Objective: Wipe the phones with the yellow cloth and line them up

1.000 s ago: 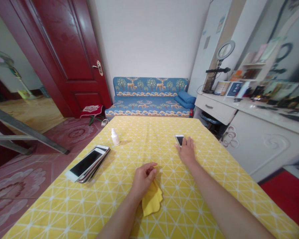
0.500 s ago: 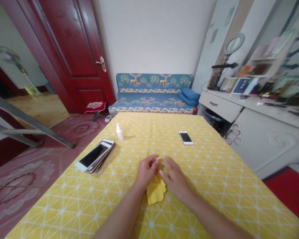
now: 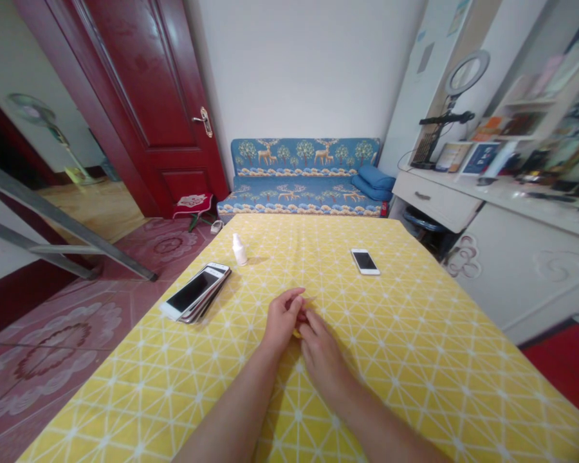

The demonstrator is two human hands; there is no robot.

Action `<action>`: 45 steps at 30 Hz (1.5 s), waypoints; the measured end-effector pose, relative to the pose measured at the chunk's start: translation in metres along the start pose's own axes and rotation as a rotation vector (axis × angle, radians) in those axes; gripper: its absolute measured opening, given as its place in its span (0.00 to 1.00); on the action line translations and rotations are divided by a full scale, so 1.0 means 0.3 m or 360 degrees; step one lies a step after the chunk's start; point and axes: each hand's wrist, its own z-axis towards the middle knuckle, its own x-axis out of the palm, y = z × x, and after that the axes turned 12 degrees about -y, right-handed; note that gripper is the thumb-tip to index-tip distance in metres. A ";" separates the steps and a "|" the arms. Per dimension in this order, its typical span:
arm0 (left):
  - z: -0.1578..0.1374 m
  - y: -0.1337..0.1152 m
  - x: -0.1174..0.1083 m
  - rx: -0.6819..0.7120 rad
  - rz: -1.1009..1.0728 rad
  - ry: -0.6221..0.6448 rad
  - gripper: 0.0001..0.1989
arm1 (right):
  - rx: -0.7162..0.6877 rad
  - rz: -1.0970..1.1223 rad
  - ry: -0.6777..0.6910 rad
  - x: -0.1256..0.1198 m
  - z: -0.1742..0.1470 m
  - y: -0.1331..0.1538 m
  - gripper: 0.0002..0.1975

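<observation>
My left hand [image 3: 282,316] and my right hand [image 3: 321,347] meet low over the middle of the table. Both are closed, fingers curled toward each other, around a small yellow cloth [image 3: 296,333]. Only a sliver of the cloth shows between them; the hands cover the rest. Ahead and to the right lies a white smartphone [image 3: 365,262], dark screen facing up, apart from my hands. Off to the left is a slanted stack of several phones [image 3: 196,293], with a white-framed one on top. Beyond that stack stands a small white spray bottle [image 3: 240,251].
A yellow cloth with white lines covers the table [image 3: 395,411]. Behind its far edge is a blue patterned sofa [image 3: 303,183]. A white cabinet [image 3: 535,263] borders the right side. On the left are a metal ladder-like frame [image 3: 67,222] and a red stool [image 3: 193,203].
My right hand has moved in against the left, its fingers closing. The yellow cloth, which hung spread below my hands, is now gathered up between them. The view has shifted slightly.
</observation>
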 end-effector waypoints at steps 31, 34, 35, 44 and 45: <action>0.073 -0.269 -0.441 0.0184 0.2515 -0.1366 0.34 | 0.0347 0.0485 -0.0328 -0.033 0.046 -0.052 0.12; 0.063 -0.294 -0.425 0.0299 0.2386 -0.1303 0.33 | 0.0381 0.0545 -0.0339 -0.033 0.048 -0.050 0.12; 0.061 -0.300 -0.414 0.0381 0.2286 -0.1262 0.32 | 0.0396 0.0567 -0.0359 -0.033 0.050 -0.050 0.12; -0.018 -0.173 -0.121 -0.0214 -0.0105 0.0006 0.26 | 0.0871 0.0841 -0.0634 -0.060 0.057 -0.073 0.13; -0.033 -0.151 -0.093 -0.0311 -0.0249 0.0113 0.25 | 0.0932 0.0880 -0.0667 -0.064 0.059 -0.078 0.14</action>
